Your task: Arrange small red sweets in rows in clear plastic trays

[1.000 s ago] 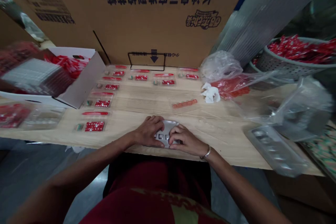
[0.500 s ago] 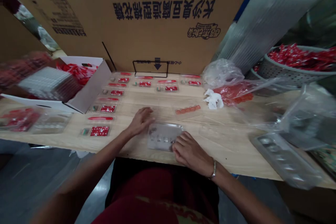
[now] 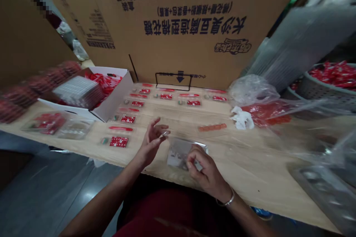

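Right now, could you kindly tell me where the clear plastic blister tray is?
In the head view, the clear plastic blister tray lies near the front edge of the wooden table, near the centre, with the right hand on its right side and the left hand just to its left.

Left forearm and right forearm reach out over the front edge of the desk. Left hand raised, thumb and index nearly pinched, other fingers loose. Right hand lower, fingers curled down.

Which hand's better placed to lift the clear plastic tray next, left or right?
Right, likely: the right hand is over the clear plastic tray, while the left hand is raised beside it, pinching a small item.
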### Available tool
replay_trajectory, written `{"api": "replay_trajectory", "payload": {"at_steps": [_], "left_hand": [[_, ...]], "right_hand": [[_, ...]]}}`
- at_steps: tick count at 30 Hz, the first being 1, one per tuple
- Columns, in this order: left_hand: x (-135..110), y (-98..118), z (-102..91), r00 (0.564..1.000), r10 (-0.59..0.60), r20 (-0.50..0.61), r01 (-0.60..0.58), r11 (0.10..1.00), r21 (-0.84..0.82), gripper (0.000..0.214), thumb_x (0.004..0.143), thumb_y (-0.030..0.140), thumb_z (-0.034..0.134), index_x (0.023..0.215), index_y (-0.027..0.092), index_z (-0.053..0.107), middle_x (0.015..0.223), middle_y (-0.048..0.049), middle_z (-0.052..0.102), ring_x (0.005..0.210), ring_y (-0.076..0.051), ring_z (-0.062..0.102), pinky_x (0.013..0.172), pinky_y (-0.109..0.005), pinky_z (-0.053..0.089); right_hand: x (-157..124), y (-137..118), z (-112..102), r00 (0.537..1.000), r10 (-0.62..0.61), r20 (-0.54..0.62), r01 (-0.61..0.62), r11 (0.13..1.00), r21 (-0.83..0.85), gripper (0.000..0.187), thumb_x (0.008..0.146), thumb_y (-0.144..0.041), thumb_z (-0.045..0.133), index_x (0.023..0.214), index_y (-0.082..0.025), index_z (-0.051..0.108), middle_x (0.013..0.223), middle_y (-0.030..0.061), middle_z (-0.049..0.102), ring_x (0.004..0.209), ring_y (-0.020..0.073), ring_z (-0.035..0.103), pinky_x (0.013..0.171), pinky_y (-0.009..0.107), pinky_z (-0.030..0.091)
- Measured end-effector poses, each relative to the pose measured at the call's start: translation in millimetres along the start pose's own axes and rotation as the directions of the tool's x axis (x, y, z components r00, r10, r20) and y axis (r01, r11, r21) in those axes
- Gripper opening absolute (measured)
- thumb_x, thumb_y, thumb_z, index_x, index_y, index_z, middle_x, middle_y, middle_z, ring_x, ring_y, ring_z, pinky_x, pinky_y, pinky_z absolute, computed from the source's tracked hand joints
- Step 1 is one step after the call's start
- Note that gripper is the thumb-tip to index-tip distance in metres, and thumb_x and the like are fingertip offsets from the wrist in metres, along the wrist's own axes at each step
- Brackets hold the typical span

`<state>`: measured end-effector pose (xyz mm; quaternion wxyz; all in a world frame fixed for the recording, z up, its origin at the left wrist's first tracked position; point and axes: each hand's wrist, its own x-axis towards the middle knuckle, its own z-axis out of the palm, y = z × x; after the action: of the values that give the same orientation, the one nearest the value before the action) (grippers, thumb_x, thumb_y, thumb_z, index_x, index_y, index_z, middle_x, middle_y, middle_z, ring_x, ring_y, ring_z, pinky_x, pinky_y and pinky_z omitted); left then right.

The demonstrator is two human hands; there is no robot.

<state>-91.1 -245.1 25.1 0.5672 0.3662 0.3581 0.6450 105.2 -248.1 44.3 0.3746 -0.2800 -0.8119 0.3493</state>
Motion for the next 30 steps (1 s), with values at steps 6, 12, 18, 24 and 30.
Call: {"api": "replay_trajectory", "payload": {"at_steps": [6,12,18,24,30], "left_hand": [[-20.7,2.8,32.2,0.998,-0.02,-0.058,0.007,0.975,-0.224,0.09,0.054,0.064,0.068,0.131,0.029,0.038,0.13,-0.0092,0.048,0.117,-0.029,0.045,0.098,-0.045,0.034],[-16.7,7.9,47.0,0.952,-0.258,-0.166,0.186,0.916,-0.356,0.048,0.075,0.05,0.056,0.11,0.016,0.058,0.11,-0.0118,0.064,0.104,-0.025,0.057,0.096,-0.041,0.037],[-25.5,4.7,-14.7,0.812,-0.038,-0.583,0.092,0.994,0.064,0.057,0.069,0.04,0.067,0.118,0.022,0.043,0.098,-0.0065,0.065,0.071,-0.016,0.066,0.066,-0.028,0.048],[-16.5,-21.7,-57.2,0.727,0.228,-0.647,0.136,0.877,0.461,0.054,0.077,0.038,0.055,0.125,0.028,0.033,0.124,-0.0095,0.045,0.073,-0.011,0.062,0.055,-0.022,0.049],[3.7,-38.8,-42.8,0.742,0.45,-0.497,0.129,0.632,0.764,0.057,0.081,0.036,0.051,0.132,0.025,0.027,0.138,-0.0139,0.03,0.129,-0.029,0.029,0.102,-0.05,0.031]], "right_hand": [[30.8,-21.1,27.9,0.981,-0.169,0.096,0.181,0.974,-0.138,0.013,0.085,-0.02,0.042,0.073,-0.02,0.047,0.072,0.0002,0.05,0.075,0.0175,0.045,0.085,0.04,0.033],[39.5,-18.1,41.5,0.991,-0.123,0.054,0.131,0.975,-0.18,0.012,0.084,-0.019,0.045,0.08,-0.02,0.056,0.077,0.0015,0.056,0.08,0.0183,0.048,0.09,0.041,0.032],[6.0,14.8,14.8,0.986,0.034,0.161,0.013,0.959,-0.282,0.023,0.08,-0.019,0.053,0.103,-0.02,0.057,0.097,0.0065,0.059,0.092,0.0212,0.052,0.083,0.037,0.041],[-36.1,38.6,1.6,0.954,0.181,0.24,-0.052,0.885,-0.463,0.045,0.077,-0.022,0.062,0.12,-0.023,0.05,0.114,0.01,0.054,0.103,0.0256,0.049,0.088,0.042,0.042],[-40.5,38.1,-21.2,0.906,0.366,0.21,-0.295,0.906,-0.304,0.026,0.077,-0.021,0.063,0.102,-0.02,0.058,0.101,0.0069,0.056,0.094,0.0213,0.055,0.08,0.035,0.048]]}}
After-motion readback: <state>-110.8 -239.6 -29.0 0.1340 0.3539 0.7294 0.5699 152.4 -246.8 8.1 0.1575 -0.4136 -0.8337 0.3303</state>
